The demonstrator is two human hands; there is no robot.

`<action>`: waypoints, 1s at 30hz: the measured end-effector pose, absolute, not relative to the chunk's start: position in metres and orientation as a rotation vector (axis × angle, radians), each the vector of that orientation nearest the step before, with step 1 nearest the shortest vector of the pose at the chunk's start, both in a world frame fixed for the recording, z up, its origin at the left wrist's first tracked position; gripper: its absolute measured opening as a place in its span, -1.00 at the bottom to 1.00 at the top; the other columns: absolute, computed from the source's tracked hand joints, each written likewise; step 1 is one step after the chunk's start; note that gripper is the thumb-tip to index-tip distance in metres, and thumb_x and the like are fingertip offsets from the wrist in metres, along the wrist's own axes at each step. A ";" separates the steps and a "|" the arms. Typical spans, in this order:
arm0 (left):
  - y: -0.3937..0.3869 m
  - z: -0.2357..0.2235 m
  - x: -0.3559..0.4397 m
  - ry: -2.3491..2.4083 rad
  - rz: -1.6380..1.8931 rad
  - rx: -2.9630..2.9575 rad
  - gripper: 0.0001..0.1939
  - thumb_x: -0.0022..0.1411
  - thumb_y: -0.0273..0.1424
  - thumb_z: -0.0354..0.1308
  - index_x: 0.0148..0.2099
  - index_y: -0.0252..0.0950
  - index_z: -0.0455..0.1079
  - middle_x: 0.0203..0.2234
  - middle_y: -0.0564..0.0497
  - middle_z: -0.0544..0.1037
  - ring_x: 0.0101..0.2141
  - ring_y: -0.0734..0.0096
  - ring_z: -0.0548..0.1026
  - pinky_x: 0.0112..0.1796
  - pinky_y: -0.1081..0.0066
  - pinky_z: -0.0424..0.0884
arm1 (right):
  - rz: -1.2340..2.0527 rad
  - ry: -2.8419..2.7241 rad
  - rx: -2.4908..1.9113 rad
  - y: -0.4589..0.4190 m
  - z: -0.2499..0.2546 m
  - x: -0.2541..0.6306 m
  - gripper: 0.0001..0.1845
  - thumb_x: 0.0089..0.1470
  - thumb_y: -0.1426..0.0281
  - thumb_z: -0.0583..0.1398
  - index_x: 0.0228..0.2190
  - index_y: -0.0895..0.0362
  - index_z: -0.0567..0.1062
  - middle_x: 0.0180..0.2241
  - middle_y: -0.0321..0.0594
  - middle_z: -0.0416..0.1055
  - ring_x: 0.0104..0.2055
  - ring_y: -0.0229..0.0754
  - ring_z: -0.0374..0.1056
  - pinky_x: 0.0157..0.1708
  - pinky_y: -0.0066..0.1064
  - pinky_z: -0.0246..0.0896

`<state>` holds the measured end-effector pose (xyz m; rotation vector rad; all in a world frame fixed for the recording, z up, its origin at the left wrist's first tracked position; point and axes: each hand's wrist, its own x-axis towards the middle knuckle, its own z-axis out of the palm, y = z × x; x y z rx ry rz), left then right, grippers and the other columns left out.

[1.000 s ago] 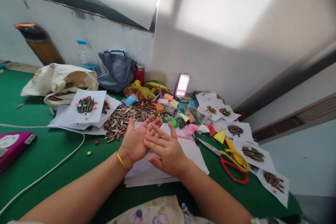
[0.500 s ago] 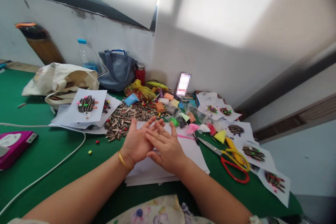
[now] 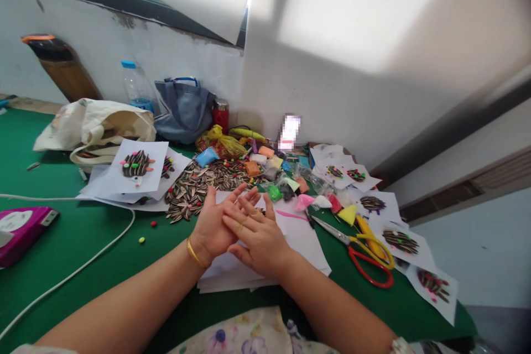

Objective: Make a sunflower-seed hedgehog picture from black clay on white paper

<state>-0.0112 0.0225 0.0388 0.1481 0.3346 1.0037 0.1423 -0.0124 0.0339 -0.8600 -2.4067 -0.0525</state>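
Note:
My left hand [image 3: 213, 227] is palm up with its fingers stretched out, a gold bracelet at the wrist. Across its palm and fingers lies my right hand [image 3: 259, 240], flat, palm down, fingers extended. Whether anything small sits between the palms is hidden. Below both hands is a stack of white paper [image 3: 307, 249] on the green tablecloth [image 3: 166, 276]. A heap of striped sunflower seeds [image 3: 194, 188] spreads just beyond my left fingertips. Past my right hand are packets of coloured clay, among them a pink one [image 3: 305, 202] and a green one [image 3: 274, 193].
Scissors [image 3: 357, 246] with red and yellow handles lie at the right, beside cards bearing seed figures [image 3: 401, 240]. More such cards [image 3: 139, 166] are stacked at the left. A white cable [image 3: 112, 243], a purple box [image 3: 27, 232], bags [image 3: 185, 113] and a lit phone [image 3: 289, 133] are around.
My right hand has slid slightly left and down across my left palm. The left hand is almost unmoved, and the things on the table stay in place.

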 end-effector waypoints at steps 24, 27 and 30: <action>0.016 0.044 -0.003 0.309 0.963 0.287 -0.54 0.32 -0.07 -0.04 0.07 -0.28 0.32 -0.07 -0.15 0.48 -0.07 0.24 0.46 -0.09 0.29 0.40 | 0.076 -2.184 -1.012 -0.004 0.031 0.155 -0.86 0.18 0.36 0.15 -0.26 -0.03 0.52 -0.22 -0.31 0.50 -0.01 -0.15 0.29 0.30 -0.02 -0.30; 0.013 0.040 0.001 0.483 0.953 0.508 -0.76 0.25 -0.32 0.16 -0.07 -0.31 0.42 -0.23 -0.09 0.51 -0.27 0.40 0.49 -0.25 0.44 0.38 | 0.075 -2.017 -1.055 -0.002 0.031 0.163 -0.88 0.16 0.34 0.17 -0.27 -0.03 0.52 -0.22 -0.26 0.47 0.02 -0.08 0.26 0.25 0.02 -0.16; 0.010 0.035 0.004 0.625 0.860 0.707 -0.80 0.15 -0.34 0.28 -0.20 -0.34 0.47 -0.36 -0.03 0.49 -0.38 0.49 0.44 -0.36 0.50 0.28 | 0.076 -1.916 -1.066 0.001 0.031 0.170 -0.89 0.14 0.32 0.19 -0.28 -0.02 0.53 -0.17 -0.22 0.44 0.04 -0.04 0.23 0.19 0.03 -0.05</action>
